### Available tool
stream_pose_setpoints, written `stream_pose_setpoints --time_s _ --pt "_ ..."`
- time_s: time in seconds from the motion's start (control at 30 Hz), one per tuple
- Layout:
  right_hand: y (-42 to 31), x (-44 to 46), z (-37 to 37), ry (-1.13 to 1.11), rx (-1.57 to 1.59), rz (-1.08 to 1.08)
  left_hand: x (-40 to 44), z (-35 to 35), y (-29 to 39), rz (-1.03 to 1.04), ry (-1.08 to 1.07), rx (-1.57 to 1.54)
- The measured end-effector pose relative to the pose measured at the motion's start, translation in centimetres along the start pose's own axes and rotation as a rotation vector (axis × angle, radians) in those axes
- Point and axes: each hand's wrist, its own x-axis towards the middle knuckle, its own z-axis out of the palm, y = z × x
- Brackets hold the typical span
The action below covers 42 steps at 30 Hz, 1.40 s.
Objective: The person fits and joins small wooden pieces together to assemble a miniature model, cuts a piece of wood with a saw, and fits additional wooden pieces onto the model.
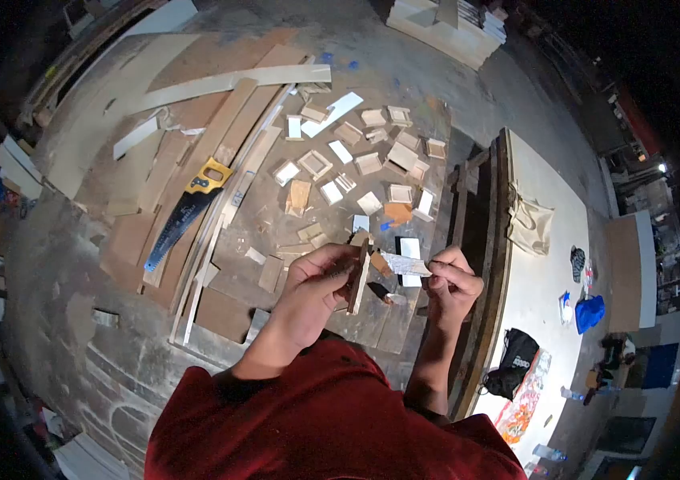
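Note:
My left hand (308, 290) is closed on a thin wooden piece (361, 276), seen nearly edge-on and standing upright. Between the thumb and fingers of my right hand (453, 282) is a short flat strip (405, 265), pale grey with a wooden edge. Its far end points at the wooden piece; whether the two touch, I cannot tell. Beneath the strip, a white-topped block with dark sides (409, 278) lies on the work surface. Many small wooden frames and boxes, such as a square frame (315, 165), are scattered beyond my hands.
To the left, a handsaw (188, 210) with a yellow and black handle lies across long boards (232, 120). On the right stands a pale-topped table (552, 264) with a cloth bag (530, 226), a black pouch (513, 362) and a blue item (590, 314). Stacked panels (448, 28) stand at the back.

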Motion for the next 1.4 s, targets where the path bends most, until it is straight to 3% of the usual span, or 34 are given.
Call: stream_pose_setpoints --time_s 0.13,0.37,0.53,0.67,0.9,1.2,1.4 --pt "-1.2 0.5 -2.8 -0.066 -0.068 -0.095 -0.8 2.0 -2.2 0.028 -0.127 -0.041" --pt "-1.3 -1.0 -8.1 0.042 0.026 -0.161 -2.0 6.5 -6.8 0.042 -0.061 0.012" --pt "-1.5 -3.2 -11.5 -0.041 -0.023 -0.202 -3.0 8.7 -9.9 0.067 -0.004 -0.005" --pt "-3.0 -4.1 -13.1 0.015 -0.014 -0.234 -3.5 9.3 -11.3 0.073 -0.046 0.033" --pt "-5.1 -6.1 -15.3 0.191 0.159 -0.06 -3.9 11.3 -12.3 0.116 -0.051 0.193" --pt "-7.5 -5.8 -16.1 0.05 0.112 0.127 -4.5 12.9 -12.8 0.255 -0.212 0.49" --pt "-8.2 -5.7 -16.7 0.031 0.077 0.206 -4.8 13.6 -13.0 0.321 -0.192 0.695"
